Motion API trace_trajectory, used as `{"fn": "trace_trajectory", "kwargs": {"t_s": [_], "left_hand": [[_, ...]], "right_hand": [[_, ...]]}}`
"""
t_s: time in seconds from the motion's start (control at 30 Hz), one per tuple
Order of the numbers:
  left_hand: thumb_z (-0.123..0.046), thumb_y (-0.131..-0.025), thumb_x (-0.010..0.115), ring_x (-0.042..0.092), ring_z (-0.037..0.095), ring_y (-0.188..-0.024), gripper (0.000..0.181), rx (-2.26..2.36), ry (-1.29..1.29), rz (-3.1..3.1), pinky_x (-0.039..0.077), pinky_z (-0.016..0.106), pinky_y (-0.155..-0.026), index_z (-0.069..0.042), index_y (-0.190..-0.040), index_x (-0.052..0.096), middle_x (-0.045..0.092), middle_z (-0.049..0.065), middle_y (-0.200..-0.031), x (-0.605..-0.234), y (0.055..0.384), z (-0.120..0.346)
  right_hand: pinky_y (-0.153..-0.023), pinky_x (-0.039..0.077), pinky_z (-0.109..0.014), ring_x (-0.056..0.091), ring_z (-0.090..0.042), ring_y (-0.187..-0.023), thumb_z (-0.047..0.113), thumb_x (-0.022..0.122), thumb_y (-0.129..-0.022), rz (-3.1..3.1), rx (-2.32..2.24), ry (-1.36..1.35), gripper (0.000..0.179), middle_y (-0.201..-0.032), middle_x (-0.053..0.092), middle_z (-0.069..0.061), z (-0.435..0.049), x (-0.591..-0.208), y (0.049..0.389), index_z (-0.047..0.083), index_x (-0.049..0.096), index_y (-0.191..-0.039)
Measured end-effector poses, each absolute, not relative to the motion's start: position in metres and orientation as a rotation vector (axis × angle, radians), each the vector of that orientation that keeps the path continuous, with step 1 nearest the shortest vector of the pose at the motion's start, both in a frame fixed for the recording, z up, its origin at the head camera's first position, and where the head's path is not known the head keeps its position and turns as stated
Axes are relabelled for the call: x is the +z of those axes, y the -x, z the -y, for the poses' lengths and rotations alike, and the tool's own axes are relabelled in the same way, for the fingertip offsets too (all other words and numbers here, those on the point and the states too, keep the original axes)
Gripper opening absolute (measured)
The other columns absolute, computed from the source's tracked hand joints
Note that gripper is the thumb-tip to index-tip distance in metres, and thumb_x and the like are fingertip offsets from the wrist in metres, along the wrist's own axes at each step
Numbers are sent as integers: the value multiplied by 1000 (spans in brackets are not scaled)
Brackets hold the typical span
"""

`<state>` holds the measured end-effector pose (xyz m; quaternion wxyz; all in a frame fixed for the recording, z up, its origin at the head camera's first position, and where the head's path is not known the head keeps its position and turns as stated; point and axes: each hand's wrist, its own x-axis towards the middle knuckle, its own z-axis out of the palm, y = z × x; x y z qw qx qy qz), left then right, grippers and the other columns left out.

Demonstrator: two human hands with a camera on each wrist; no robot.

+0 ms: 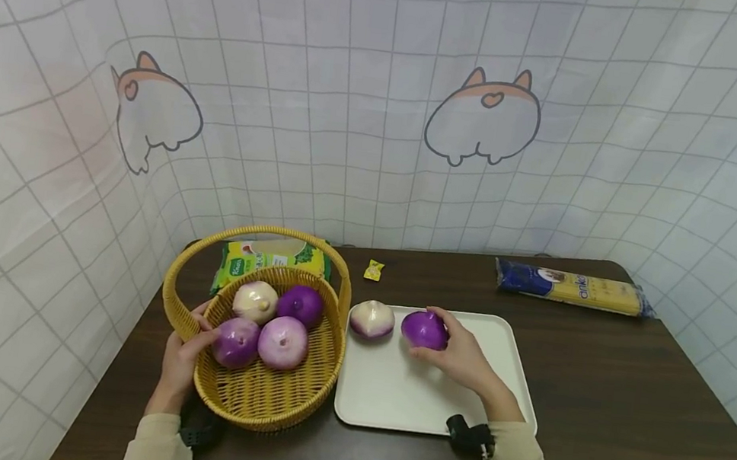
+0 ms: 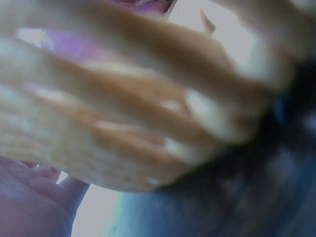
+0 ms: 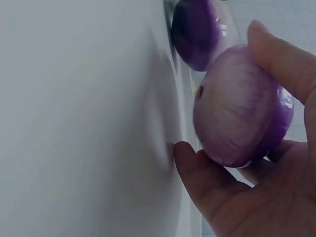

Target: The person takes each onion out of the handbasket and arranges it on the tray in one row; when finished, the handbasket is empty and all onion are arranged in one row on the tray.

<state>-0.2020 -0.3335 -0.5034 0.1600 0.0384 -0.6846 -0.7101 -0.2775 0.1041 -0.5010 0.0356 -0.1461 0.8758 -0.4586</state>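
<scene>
A purple onion (image 1: 424, 330) is held by my right hand (image 1: 463, 360), thumb and fingers around its sides, over the back of the white tray (image 1: 399, 399). In the right wrist view this onion (image 3: 232, 113) shows its paler end just off the tray's surface. A white-and-purple onion (image 1: 371, 321) sits on the tray's back left corner. My left hand (image 1: 180, 360) grips the left rim of a yellow wicker basket (image 1: 265, 399), thumb inside. Several onions (image 1: 283, 343), white to deep purple, lie in the basket. The left wrist view is mostly blurred basket weave (image 2: 128, 108).
Behind the basket lies a green-and-yellow Knorr packet (image 1: 243, 264), partly hidden by it. A small yellow wrapped piece (image 1: 373, 270) rests behind the tray. A pasta packet (image 1: 575, 288) lies at the back right of the dark wooden table (image 1: 635, 416). A tile-patterned curtain (image 1: 383, 109) hangs behind.
</scene>
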Motion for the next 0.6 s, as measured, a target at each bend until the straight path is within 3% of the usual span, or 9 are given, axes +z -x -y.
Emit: {"fn": "trace_trajectory", "kwargs": {"t_s": [0.3, 0.6], "left_hand": [[-3, -94, 56, 37, 33, -136, 18, -2023, -138, 1979, 40, 17, -98, 8, -94, 42, 41, 16, -148, -504, 203, 335], [-2, -95, 54, 36, 33, -137, 22, -2035, -141, 1974, 39, 21, -102, 14, -99, 39, 40, 15, -148, -503, 202, 334]], "right_hand": [[-99, 43, -57, 48, -42, -126, 29, 84, -76, -2701, -1378, 485, 85, -144, 43, -22, -104, -504, 278, 9, 40, -145], [-102, 39, -57, 45, -44, -129, 21, 83, -77, -2727, -1391, 484, 88, -147, 40, -24, -97, -504, 280, 6, 34, -148]]}}
